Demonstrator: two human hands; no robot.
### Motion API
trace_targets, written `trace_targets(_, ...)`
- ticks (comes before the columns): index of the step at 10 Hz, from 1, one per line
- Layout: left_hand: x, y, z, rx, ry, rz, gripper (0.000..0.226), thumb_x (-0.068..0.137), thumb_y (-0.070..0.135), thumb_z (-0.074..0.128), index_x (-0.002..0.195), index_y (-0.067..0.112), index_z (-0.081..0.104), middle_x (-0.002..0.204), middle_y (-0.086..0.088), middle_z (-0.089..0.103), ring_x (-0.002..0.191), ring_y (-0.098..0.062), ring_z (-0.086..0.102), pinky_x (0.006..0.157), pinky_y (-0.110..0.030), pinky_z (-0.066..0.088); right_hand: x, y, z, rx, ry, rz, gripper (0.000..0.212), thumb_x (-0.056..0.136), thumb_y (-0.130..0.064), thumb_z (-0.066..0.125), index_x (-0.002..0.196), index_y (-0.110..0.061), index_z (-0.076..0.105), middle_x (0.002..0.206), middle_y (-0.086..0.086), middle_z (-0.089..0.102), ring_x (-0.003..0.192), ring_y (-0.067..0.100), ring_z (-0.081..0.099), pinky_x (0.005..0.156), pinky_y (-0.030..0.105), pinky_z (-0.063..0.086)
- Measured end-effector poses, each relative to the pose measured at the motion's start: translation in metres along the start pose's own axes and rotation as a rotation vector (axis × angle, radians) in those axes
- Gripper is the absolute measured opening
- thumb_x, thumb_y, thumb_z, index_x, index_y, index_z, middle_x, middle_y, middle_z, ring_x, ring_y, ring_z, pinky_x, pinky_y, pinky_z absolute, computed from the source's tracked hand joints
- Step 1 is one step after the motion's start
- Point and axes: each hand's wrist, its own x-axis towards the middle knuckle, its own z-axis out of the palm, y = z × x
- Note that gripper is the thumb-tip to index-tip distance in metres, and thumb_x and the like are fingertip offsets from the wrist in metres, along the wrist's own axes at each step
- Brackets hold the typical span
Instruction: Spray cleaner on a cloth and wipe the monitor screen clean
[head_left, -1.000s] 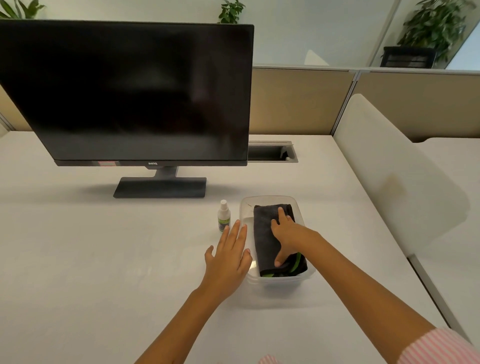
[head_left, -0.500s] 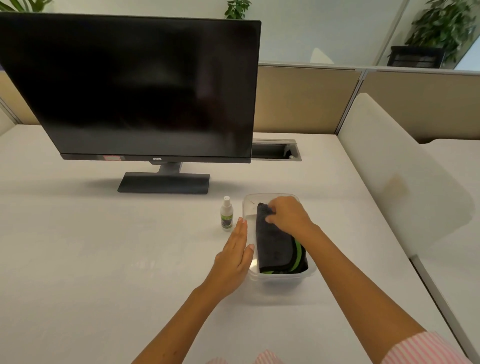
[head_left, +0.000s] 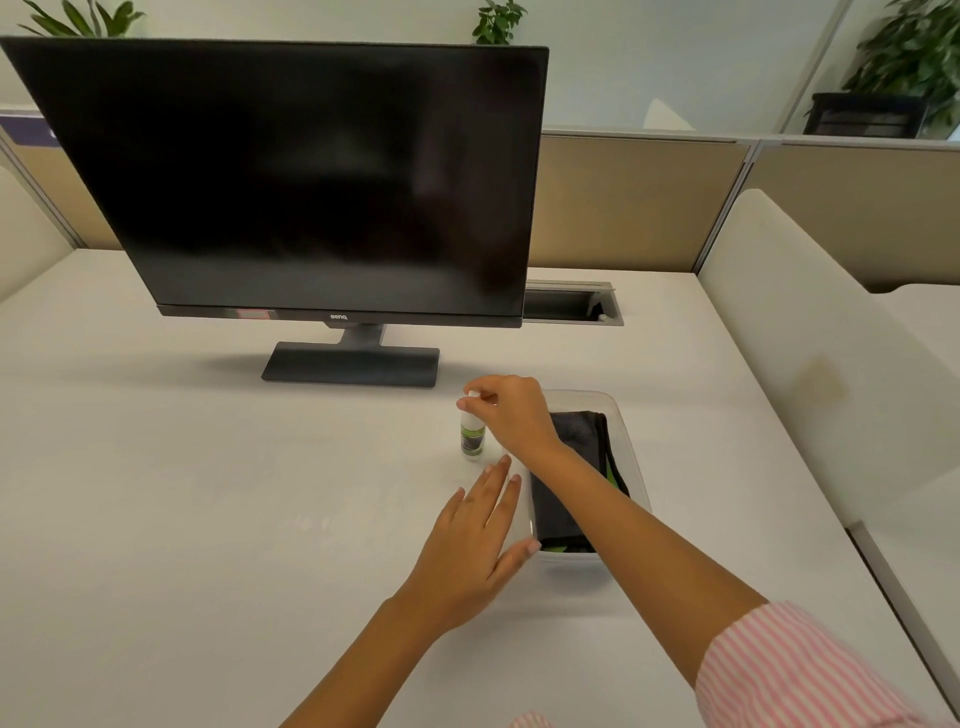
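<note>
Head view — right hand (head_left: 514, 415) pinches spray bottle (head_left: 471, 435) cap.

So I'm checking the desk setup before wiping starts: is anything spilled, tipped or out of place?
Nothing stands out. The spray bottle stands upright with the right hand pinching its cap, the cloth lies folded in its clear container, and the monitor sits level on its stand.

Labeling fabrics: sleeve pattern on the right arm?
Pink and white stripes on the sleeve, clearest in the head view.
</note>
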Motion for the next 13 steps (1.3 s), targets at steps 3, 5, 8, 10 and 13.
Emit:
trace_targets(3,0.008,-0.006,-0.006,0.152,-0.039,-0.009,0.079,0.071,0.085,0.0,0.13,0.043,-0.032,0.142,0.019,-0.035,0.127,-0.003,-0.04,0.098,-0.026,-0.029,-0.009,-0.01,-0.07,0.066,0.491,-0.152,0.028,0.084,-0.029,0.068,0.105,-0.011,0.071,0.102,0.007,0.072,0.084,0.008,0.059,0.081,0.017,0.048)
trace_targets(5,0.014,-0.009,-0.012,0.184,-0.052,-0.01,0.083,0.067,0.084,0.0,0.134,0.04,-0.024,0.143,0.016,-0.032,0.13,-0.007,-0.033,0.106,-0.033,-0.022,-0.025,0.015,-0.086,0.043,0.522,-0.033,0.031,0.085,-0.029,0.067,0.109,-0.01,0.069,0.109,0.008,0.07,0.089,0.012,0.061,0.082,0.02,0.047)
trace_targets(8,0.014,-0.007,-0.01,0.125,-0.051,-0.026,0.082,0.073,0.081,0.014,0.136,0.039,-0.018,0.146,0.017,-0.024,0.143,-0.012,-0.015,0.111,-0.035,-0.01,-0.013,0.035,-0.048,0.007,0.28,0.028,0.03,0.089,-0.025,0.062,0.114,-0.009,0.067,0.12,0.009,0.065,0.107,0.024,0.062,0.091,0.019,0.039)
trace_targets(10,0.015,-0.009,-0.012,0.143,-0.057,-0.024,0.082,0.074,0.079,0.018,0.137,0.039,-0.018,0.145,0.019,-0.025,0.144,-0.014,-0.012,0.109,-0.035,-0.011,-0.005,0.035,-0.039,-0.095,0.164,0.006,0.031,0.091,-0.023,0.059,0.118,-0.008,0.064,0.123,0.011,0.063,0.111,0.026,0.061,0.098,0.025,0.04)
trace_targets(13,0.012,-0.01,-0.009,0.07,-0.077,-0.002,0.082,0.078,0.08,0.011,0.139,0.038,-0.024,0.146,0.019,-0.027,0.139,-0.007,-0.021,0.109,-0.035,-0.01,0.0,0.034,-0.036,-0.083,0.183,0.094,0.047,0.09,-0.03,0.06,0.132,-0.013,0.052,0.138,0.01,0.051,0.124,0.029,0.05,0.106,0.039,0.037)
